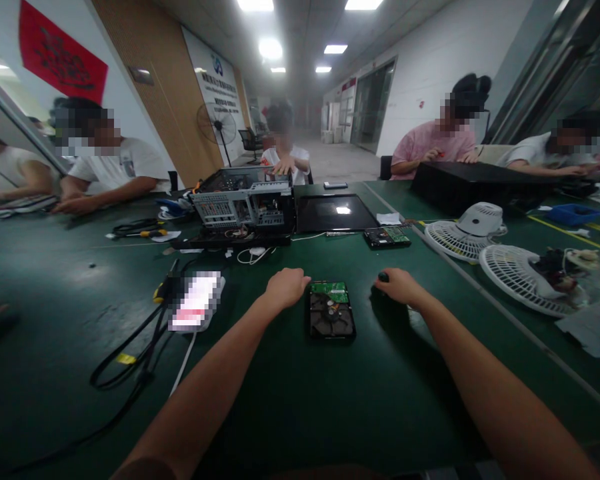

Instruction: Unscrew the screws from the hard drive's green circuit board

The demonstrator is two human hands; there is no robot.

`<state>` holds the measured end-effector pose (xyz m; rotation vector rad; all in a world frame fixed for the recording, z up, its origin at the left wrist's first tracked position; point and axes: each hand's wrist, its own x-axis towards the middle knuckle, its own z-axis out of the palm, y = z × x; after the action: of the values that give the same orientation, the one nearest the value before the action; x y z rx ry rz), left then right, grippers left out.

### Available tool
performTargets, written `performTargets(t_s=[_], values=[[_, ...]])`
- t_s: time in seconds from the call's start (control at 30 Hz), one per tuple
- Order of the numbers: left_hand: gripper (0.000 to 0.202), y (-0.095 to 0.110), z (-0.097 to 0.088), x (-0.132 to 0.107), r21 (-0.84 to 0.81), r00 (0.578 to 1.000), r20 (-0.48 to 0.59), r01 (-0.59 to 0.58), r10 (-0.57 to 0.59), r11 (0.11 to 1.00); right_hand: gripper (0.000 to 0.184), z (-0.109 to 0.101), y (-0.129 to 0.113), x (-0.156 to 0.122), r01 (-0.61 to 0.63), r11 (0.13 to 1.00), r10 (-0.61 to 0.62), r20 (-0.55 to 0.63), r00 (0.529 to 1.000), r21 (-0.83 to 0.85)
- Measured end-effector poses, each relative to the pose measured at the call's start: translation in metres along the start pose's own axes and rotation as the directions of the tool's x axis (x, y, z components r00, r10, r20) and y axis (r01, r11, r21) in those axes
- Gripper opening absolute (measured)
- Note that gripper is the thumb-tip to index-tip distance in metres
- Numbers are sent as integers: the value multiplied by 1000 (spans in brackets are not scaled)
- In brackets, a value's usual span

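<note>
A hard drive (331,312) lies circuit-board side up on the green table (300,393) right in front of me. My left hand (286,287) rests closed on the table just left of the drive's top corner; nothing shows in it. My right hand (400,285) sits to the drive's right, its fingers curled round a small dark tool handle (383,276), only the end of which shows.
An open computer case (245,207) and a black side panel (333,212) stand farther back, with a second hard drive (387,237). Fan grilles (517,273) lie at right. A phone (196,301) and black cables (135,353) lie at left. Several people sit around the table.
</note>
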<state>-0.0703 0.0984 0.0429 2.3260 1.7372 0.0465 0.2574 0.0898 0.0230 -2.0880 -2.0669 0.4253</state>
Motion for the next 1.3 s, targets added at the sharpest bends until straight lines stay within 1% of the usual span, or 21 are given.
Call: performTargets(t_s=[0.1,0.17,0.2,0.27,0.3,0.43,0.5,0.53,0.6,0.7,0.83,0.9,0.97,1.0,1.07,1.13,1.2,1.3], values=[[23,-8,-1,0,-26,998,31,-53,54,998,25,-1,-8,-6,24,990,-34,68,997,136],[13,-12,-2,-1,-51,994,55,-97,99,994,25,-1,-12,-9,5,950,-50,139,989,311],[13,-14,-2,-1,-61,991,63,-115,119,991,25,-1,-14,-11,-16,914,-61,178,982,405],[26,-18,-2,0,-77,986,78,-142,148,987,25,-1,-18,-13,-62,832,-88,242,966,552],[36,-19,-2,0,-87,983,86,-157,164,984,26,-2,-20,-14,-76,804,-101,262,960,590],[96,-23,5,1,-143,953,74,-281,294,949,33,-5,-30,-20,-107,746,-162,336,928,657],[118,-24,9,1,-148,936,51,-337,348,930,34,-5,-35,-23,-113,730,-184,354,917,674],[124,-24,11,1,-146,932,42,-351,360,925,35,-5,-37,-24,-114,722,-192,356,914,682],[130,-23,14,2,-153,927,27,-366,374,918,35,-4,-39,-24,-116,709,-205,360,910,695],[131,-19,15,1,-187,912,26,-399,410,898,34,0,-41,-23,-114,691,-225,362,905,714],[132,-6,16,-4,-246,884,27,-447,467,860,33,4,-39,-22,-93,677,-233,332,914,730],[132,2,18,-6,-273,871,7,-470,491,839,34,4,-38,-21,-69,699,-227,312,922,712],[131,9,22,-8,-296,861,-24,-491,507,819,33,3,-38,-22,-14,759,-212,269,940,650],[130,13,25,-8,-307,857,-44,-500,513,810,31,2,-39,-22,28,805,-201,227,953,593],[126,18,32,-9,-319,853,-88,-514,514,797,25,0,-41,-23,131,899,-190,104,976,418],[125,21,40,-9,-311,855,-136,-516,501,798,18,-1,-45,-25,229,949,-232,-13,973,214],[121,22,47,-10,-289,854,-177,-521,490,803,15,-2,-49,-27,317,946,-313,-58,948,65],[111,22,55,-12,-267,846,-215,-532,488,804,15,-2,-51,-28,393,919,-394,-51,918,-36]])
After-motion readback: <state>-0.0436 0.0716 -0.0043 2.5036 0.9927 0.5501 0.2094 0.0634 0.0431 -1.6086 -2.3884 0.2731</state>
